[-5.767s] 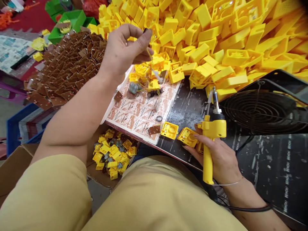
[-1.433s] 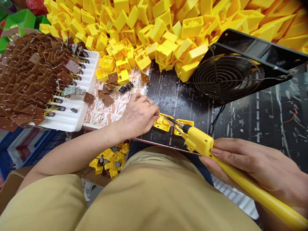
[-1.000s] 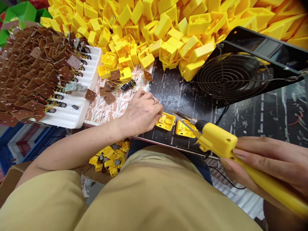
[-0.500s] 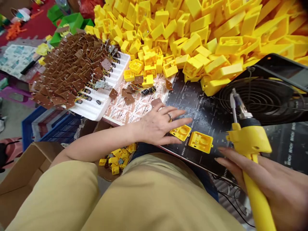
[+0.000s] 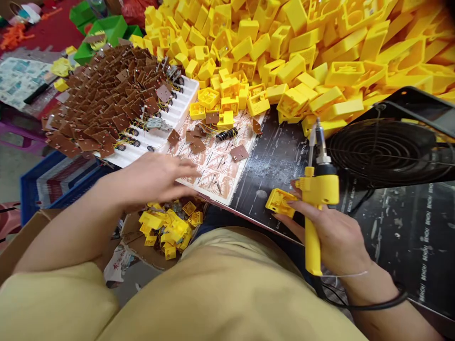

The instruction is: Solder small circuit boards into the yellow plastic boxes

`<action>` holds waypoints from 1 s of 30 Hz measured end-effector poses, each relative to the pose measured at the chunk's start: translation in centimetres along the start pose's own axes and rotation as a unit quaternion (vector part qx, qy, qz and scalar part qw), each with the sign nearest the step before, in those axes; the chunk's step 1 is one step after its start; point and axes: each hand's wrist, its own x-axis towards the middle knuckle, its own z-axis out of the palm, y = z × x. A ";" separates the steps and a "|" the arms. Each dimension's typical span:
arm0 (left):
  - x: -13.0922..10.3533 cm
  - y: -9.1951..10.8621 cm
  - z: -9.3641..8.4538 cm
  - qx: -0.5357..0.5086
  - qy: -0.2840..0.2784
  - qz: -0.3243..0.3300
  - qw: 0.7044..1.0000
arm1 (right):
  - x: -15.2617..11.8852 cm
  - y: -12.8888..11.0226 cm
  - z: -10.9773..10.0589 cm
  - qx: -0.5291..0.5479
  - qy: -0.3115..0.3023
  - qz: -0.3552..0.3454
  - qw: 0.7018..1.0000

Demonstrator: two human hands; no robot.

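Observation:
My right hand (image 5: 334,232) is wrapped round a yellow soldering gun (image 5: 316,199), its metal tip pointing up and away. The thumb and fingers of that hand also touch a yellow plastic case (image 5: 279,201), tilted near the front edge of the black mat (image 5: 259,170). My left hand (image 5: 161,176), blurred, is over the table's front edge beside the white foam tray (image 5: 137,154); its fingers are apart and nothing shows in them. Beneath it a cardboard box holds yellow cases (image 5: 170,227). A brown circuit board (image 5: 239,152) lies on the patterned sheet (image 5: 213,175).
A large heap of yellow cases (image 5: 277,42) covers the back. Brown circuit boards (image 5: 103,94) are piled at the left. A black fan (image 5: 380,151) stands at the right. Black speakers (image 5: 227,134) lie on the sheet. A blue crate (image 5: 28,189) is at lower left.
My left hand has moved left, off the two yellow cases on the mat. My right hand has moved left with the soldering gun to a yellow case. Only one case shows there now.

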 end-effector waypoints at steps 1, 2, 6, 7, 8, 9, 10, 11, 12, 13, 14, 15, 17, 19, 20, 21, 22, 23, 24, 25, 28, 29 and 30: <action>1.5 0.2 1.2 0.023 0.020 0.007 1.000 | 0.2 -0.1 0.2 0.001 0.002 0.000 1.000; 3.2 0.5 2.6 0.043 0.066 -0.006 0.997 | 0.3 -0.2 0.4 0.001 0.004 0.001 1.000; 9.7 2.0 6.7 0.097 0.097 -0.054 0.989 | 0.4 -0.3 0.7 0.002 0.012 0.005 1.000; 10.6 1.9 6.7 0.093 0.094 -0.066 0.989 | 0.3 -0.3 0.7 0.005 0.013 0.006 1.000; 11.2 1.7 6.2 0.074 0.094 -0.073 0.990 | 0.2 -0.3 0.8 0.007 0.014 0.007 1.000; 11.5 1.3 5.3 0.039 0.101 -0.076 0.991 | 0.2 -0.2 0.8 0.010 0.018 0.009 1.000; 11.7 0.9 4.2 -0.011 0.116 -0.078 0.990 | 0.1 -0.2 0.8 0.013 0.022 0.012 1.000; 11.7 0.5 3.0 -0.072 0.138 -0.081 0.984 | 0.1 -0.1 0.9 0.015 0.028 0.014 0.999; 11.7 0.2 1.8 -0.140 0.164 -0.086 0.973 | 0.1 -0.1 1.0 0.015 0.033 0.017 0.999; 11.7 0.1 0.8 -0.210 0.189 -0.090 0.955 | 0.1 0.0 1.1 0.014 0.037 0.020 0.999; 11.7 0.1 0.1 -0.278 0.213 -0.096 0.932 | 0.0 0.1 1.1 0.013 0.040 0.023 0.999; 11.8 0.2 -0.3 -0.343 0.233 -0.100 0.904 | 0.0 0.1 1.1 0.010 0.041 0.026 0.999; 11.7 0.6 -0.1 -0.444 0.267 -0.096 0.850 | -0.1 0.2 1.1 0.004 0.039 0.034 0.999; 11.2 1.1 0.9 -0.495 0.282 -0.087 0.817 | -0.3 0.3 1.1 -0.003 0.039 0.042 0.998; 10.7 1.3 1.5 -0.498 0.273 -0.084 0.819 | -0.3 0.3 1.1 -0.006 0.040 0.045 0.998; 10.0 1.5 2.3 -0.484 0.250 -0.082 0.835 | -0.4 0.3 1.0 -0.009 0.042 0.048 0.998; 9.2 1.7 3.0 -0.452 0.216 -0.082 0.862 | -0.4 0.3 1.0 -0.010 0.042 0.047 0.998; 8.3 1.9 3.6 -0.399 0.174 -0.084 0.896 | -0.4 0.3 1.0 -0.011 0.042 0.046 0.998; 7.3 2.2 4.3 -0.325 0.133 -0.090 0.932 | -0.3 0.3 0.9 -0.009 0.041 0.044 0.998; 6.4 2.4 4.7 -0.236 0.099 -0.097 0.962 | -0.3 0.2 0.9 -0.006 0.040 0.041 0.998; 4.7 3.0 5.4 -0.005 0.057 -0.095 0.994 | -0.1 0.1 0.8 0.005 0.038 0.037 0.999; 4.5 3.1 5.4 0.033 0.060 -0.083 0.994 | 0.0 0.0 0.8 0.007 0.039 0.036 0.999; 4.5 3.1 5.4 0.050 0.062 -0.069 0.994 | 0.1 0.0 0.8 0.008 0.040 0.035 0.999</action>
